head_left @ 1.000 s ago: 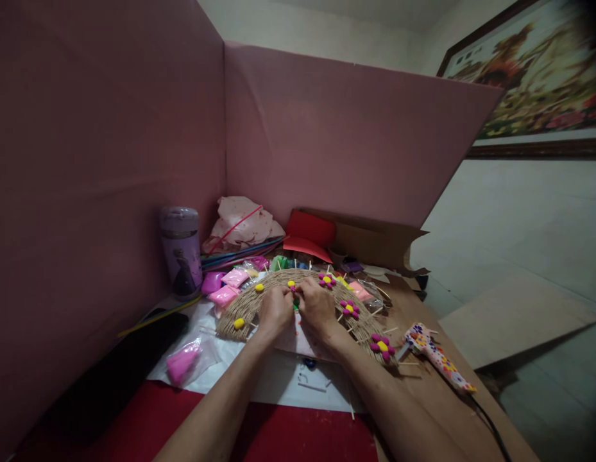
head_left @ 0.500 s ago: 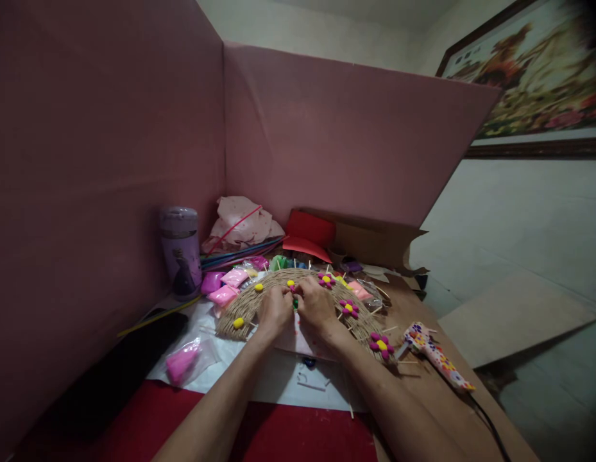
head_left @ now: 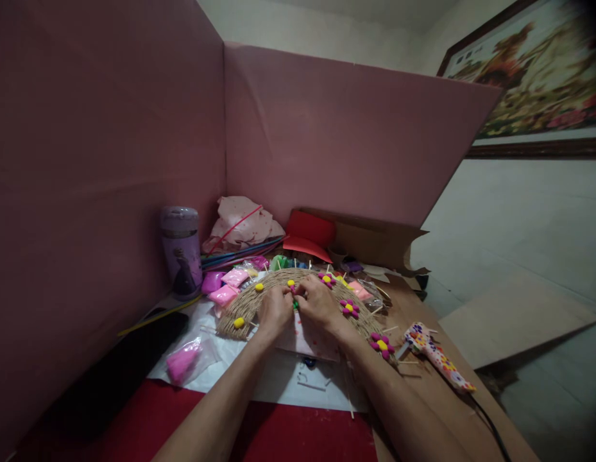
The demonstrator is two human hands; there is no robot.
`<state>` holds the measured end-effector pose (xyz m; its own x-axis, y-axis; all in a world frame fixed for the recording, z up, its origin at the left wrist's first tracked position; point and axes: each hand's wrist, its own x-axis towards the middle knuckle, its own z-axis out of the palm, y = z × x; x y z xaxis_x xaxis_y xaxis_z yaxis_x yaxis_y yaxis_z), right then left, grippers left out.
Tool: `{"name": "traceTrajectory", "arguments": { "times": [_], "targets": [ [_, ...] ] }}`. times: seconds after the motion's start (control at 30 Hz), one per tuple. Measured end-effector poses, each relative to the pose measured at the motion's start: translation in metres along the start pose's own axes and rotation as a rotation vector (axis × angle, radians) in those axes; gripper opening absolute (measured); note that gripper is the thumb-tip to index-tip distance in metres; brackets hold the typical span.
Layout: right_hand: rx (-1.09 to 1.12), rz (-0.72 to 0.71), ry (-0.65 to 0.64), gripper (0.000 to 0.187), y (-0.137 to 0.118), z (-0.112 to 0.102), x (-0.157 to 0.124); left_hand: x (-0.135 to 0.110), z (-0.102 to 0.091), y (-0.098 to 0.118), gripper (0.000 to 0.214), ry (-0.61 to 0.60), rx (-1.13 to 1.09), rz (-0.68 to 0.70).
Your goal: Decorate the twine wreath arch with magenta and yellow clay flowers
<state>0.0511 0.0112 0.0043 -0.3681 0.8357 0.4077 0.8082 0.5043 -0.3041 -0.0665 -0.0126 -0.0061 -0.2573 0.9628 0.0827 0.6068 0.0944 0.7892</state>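
A woven twine fan (head_left: 273, 277) with thin sticks poking from its rim lies on white paper. Over its middle, my left hand (head_left: 277, 312) and my right hand (head_left: 317, 305) meet with bent, closed fingers. Their fingertips pinch a small magenta clay piece (head_left: 292, 290) just below a yellow clay dot (head_left: 290, 283). Something green (head_left: 295, 305) shows beneath. Magenta clay flowers (head_left: 349, 308) with yellow centres sit on the right half. Single yellow dots (head_left: 238, 323) are on the left half. Below the hands is polka-dot cloth (head_left: 302, 340).
Bags of pink clay (head_left: 182, 364) lie at left, near a purple tumbler (head_left: 181, 253). On the right rests a flower-patterned glue gun (head_left: 439, 359) with a cord. Pink panels (head_left: 336, 141) stand behind and left. Red paper (head_left: 310, 234) and cardboard (head_left: 374, 244) are at the back.
Very little differs. The right fingers have shifted slightly over the small magenta piece; the fan and the left hand stay in place.
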Motion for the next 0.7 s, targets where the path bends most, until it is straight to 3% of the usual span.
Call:
{"name": "traceTrajectory", "arguments": {
  "times": [0.17, 0.37, 0.47, 0.6, 0.7],
  "targets": [
    [0.144, 0.016, -0.106, 0.006, 0.011, -0.012, 0.007, 0.001, 0.001, 0.000, 0.026, 0.017, -0.007, 0.014],
    [0.723, 0.075, -0.233, 0.018, 0.019, -0.030, 0.014, 0.002, 0.004, -0.002, 0.024, 0.043, -0.037, 0.023],
    [0.897, 0.076, -0.236, 0.021, 0.018, -0.038, 0.014, 0.003, 0.005, -0.002, 0.023, 0.115, -0.084, 0.053],
    [0.956, 0.084, -0.241, 0.021, 0.014, -0.040, 0.012, -0.001, 0.003, 0.005, 0.036, 0.189, -0.418, 0.097],
    [0.994, 0.043, -0.240, 0.014, 0.009, -0.037, 0.012, -0.004, 0.001, 0.011, 0.036, 0.071, -0.744, 0.170]
  ]
}}
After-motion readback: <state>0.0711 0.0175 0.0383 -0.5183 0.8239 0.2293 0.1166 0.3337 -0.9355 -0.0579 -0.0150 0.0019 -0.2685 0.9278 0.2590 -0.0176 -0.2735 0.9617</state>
